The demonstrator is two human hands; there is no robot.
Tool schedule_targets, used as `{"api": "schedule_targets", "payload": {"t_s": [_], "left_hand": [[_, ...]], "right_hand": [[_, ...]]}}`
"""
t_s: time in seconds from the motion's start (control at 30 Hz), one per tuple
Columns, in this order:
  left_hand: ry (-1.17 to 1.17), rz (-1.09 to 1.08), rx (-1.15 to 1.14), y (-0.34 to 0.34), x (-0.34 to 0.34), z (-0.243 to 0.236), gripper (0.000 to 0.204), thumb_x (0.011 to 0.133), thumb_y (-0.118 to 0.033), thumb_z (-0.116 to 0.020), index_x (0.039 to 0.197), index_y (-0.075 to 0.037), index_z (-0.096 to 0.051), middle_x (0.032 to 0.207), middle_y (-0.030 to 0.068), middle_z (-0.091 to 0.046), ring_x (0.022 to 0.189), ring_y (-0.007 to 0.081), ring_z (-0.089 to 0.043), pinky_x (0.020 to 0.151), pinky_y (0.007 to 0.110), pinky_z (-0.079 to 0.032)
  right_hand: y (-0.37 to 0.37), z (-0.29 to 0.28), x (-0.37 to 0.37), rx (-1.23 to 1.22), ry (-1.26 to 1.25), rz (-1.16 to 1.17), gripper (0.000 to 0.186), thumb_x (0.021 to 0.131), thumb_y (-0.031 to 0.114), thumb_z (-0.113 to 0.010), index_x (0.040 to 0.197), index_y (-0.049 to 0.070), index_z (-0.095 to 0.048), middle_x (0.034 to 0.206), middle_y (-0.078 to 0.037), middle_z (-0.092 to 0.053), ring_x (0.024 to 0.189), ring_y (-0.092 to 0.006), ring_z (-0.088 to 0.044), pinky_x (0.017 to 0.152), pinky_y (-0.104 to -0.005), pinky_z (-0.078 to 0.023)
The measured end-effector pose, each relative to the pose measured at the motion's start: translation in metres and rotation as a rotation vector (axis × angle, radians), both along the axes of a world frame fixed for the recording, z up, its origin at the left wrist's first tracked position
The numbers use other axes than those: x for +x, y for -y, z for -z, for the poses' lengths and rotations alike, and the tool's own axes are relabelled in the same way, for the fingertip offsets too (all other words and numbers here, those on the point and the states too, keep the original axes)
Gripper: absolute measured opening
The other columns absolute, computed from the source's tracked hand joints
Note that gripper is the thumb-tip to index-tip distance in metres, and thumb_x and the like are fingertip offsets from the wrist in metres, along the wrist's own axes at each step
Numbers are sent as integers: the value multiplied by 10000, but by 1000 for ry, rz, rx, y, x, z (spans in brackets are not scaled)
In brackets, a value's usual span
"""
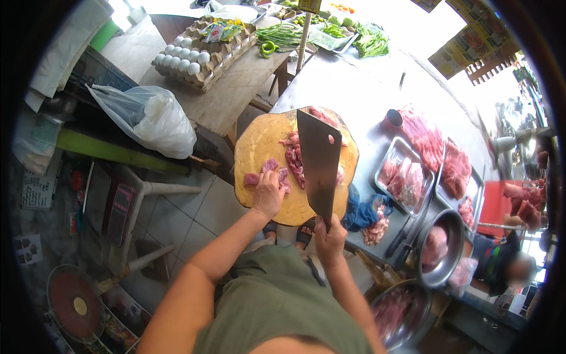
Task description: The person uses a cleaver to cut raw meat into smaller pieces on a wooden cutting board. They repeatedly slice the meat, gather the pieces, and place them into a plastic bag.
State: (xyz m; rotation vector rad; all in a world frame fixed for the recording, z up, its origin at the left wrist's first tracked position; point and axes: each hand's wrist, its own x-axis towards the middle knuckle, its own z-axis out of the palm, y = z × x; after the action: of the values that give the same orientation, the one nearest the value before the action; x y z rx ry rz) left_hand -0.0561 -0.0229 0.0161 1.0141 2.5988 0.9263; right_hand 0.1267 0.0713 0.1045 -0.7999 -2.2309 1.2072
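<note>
My left hand (268,194) rests on pink meat pieces (252,178) at the left of the round wooden chopping board (255,141), its fingers curled around one of them. My right hand (330,239) grips the handle of a large cleaver (319,162), whose broad blade is raised over the board's right side. A strip of chopped meat (293,153) lies beside the blade, partly hidden by it, and another piece (321,115) sits at the board's back edge.
Metal trays of meat (407,180), a pan (442,245), knives (402,239) and blue plastic (354,206) are at right, with a person (501,265) beyond. Egg trays (212,50), greens (368,41) and a white bag (150,121) are behind and left. A fan (76,301) stands lower left.
</note>
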Motion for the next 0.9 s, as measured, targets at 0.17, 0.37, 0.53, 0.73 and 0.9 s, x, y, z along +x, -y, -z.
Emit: {"api": "schedule_targets", "payload": {"t_s": [0.17, 0.37, 0.53, 0.73, 0.9], "left_hand": [[-87, -27, 21, -1, 13, 13, 352, 774, -36, -695, 1089, 15, -546, 1099, 188, -552, 1076, 375, -519, 957, 446, -438], [-57, 121, 148, -4, -19, 30, 340, 756, 34, -665, 1077, 11, -558, 1083, 186, -595, 1067, 387, -556, 943, 440, -462], [-9, 242, 275, -2, -41, 25, 265, 767, 55, -615, 1020, -9, -571, 1050, 177, -598, 1037, 374, -564, 928, 434, -458], [-161, -27, 219, 10, -22, 10, 265, 767, 48, -636, 1019, -13, -582, 1057, 157, -607, 1040, 360, -560, 915, 425, -462], [-180, -73, 179, -1, -36, 20, 332, 745, 43, -665, 1063, -20, -595, 1122, 163, -603, 1067, 359, -549, 946, 425, -457]], "right_hand": [[-8, 30, 8, 42, 651, -145, 216, 950, 220, -558, 891, 11, -556, 796, -252, -653, 765, -437, -647, 676, -508, -511], [-5, 48, 18, 29, 596, -3, 216, 929, 217, -589, 895, 5, -573, 767, -262, -636, 746, -455, -626, 667, -520, -483], [-7, 7, 14, 86, 219, 24, 147, 943, 172, -592, 879, 42, -573, 709, -160, -650, 646, -351, -649, 594, -420, -511], [2, 10, 12, 72, 111, 7, 126, 947, 126, -580, 896, 14, -554, 736, -187, -646, 669, -389, -644, 596, -436, -514], [-10, 61, 17, 36, 644, -82, 299, 926, 272, -561, 897, -25, -591, 820, -307, -648, 807, -478, -639, 726, -554, -503]]}}
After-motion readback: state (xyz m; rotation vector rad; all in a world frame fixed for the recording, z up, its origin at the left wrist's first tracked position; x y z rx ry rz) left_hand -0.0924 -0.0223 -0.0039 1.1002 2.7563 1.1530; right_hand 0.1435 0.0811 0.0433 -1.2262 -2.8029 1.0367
